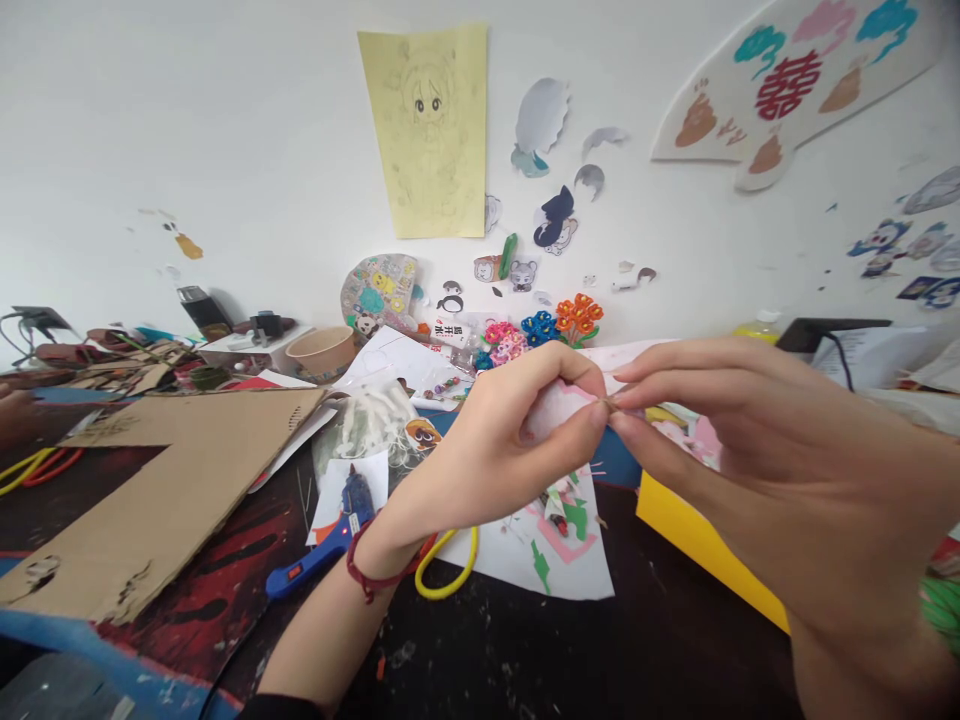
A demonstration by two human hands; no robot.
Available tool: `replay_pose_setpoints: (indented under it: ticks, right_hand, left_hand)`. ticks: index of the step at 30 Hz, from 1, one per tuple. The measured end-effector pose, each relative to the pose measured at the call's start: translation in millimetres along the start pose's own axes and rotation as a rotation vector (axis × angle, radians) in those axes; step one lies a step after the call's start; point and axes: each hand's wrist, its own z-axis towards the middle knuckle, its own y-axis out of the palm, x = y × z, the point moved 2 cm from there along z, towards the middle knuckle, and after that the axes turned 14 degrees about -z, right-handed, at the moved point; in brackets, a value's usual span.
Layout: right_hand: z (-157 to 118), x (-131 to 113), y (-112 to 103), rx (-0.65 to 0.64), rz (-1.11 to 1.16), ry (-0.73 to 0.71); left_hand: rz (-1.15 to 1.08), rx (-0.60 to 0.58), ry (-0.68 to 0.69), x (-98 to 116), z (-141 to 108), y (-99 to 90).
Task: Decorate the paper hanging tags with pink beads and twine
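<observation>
- Our left hand [495,455] reaches in over the table with its thumb and index finger closed in a pinch, and a dark red braided cord bracelet [364,572] circles the wrist.
- Our right hand [795,460] meets it tip to tip, thumb and fingertips pressed together on the same spot.
- Between the two pinches we hold a tiny brownish piece [609,402], raised above the tabletop; it is mostly covered by the fingertips, and we cannot tell its full shape or material.
- Below our hands lies a white paper sheet [596,575] with green and pink scraps, on a black, paint-spotted table [480,660].
- Near our left forearm we have a blue glue gun with a small red switch [322,550] and, partly hidden behind the wrist, a yellow loop-shaped handle [439,597].
- Further left we see a large angular sheet of brown cardboard [202,470], and at the far edge part of another person's hand [13,410].
- A bright yellow flat-sided piece [701,545] shows beside our right hand.
- Behind our hands stand clustered pink, blue and orange craft flowers [541,328], near the white wall [225,120] where a yellow paper with a pencil-drawn figure [427,150] hangs.
</observation>
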Motion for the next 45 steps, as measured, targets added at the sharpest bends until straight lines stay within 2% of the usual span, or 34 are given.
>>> replay_pose_setpoints:
  ticks: [21,26,34,38,41,45]
  right_hand:
    - [0.4,-0.4,-0.4,0.0,-0.022,-0.005]
    - [1.4,0.2,0.5,-0.008,0.039,-0.008]
    - [3.8,2.3,0.9,-0.025,0.239,0.077]
    - [4.4,5.8,0.6,-0.051,0.267,0.09]
    - [3.4,7.1,0.5,-0.068,0.267,0.105]
    - [1.8,7.2,0.8,-0.11,0.238,0.138]
  left_hand:
    - [0.012,-0.002,-0.004,1.4,-0.2,-0.4]
    - [-0.006,-0.01,-0.004,1.0,-0.3,-0.4]
    - [-0.051,-0.011,-0.016,-0.4,1.6,-0.3]
    - [-0.054,-0.028,-0.008,0.4,2.0,0.1]
    - [-0.099,-0.032,-0.039,0.8,1.7,0.1]
    - [-0.277,-0.043,-0.153,-0.8,1.2,0.0]
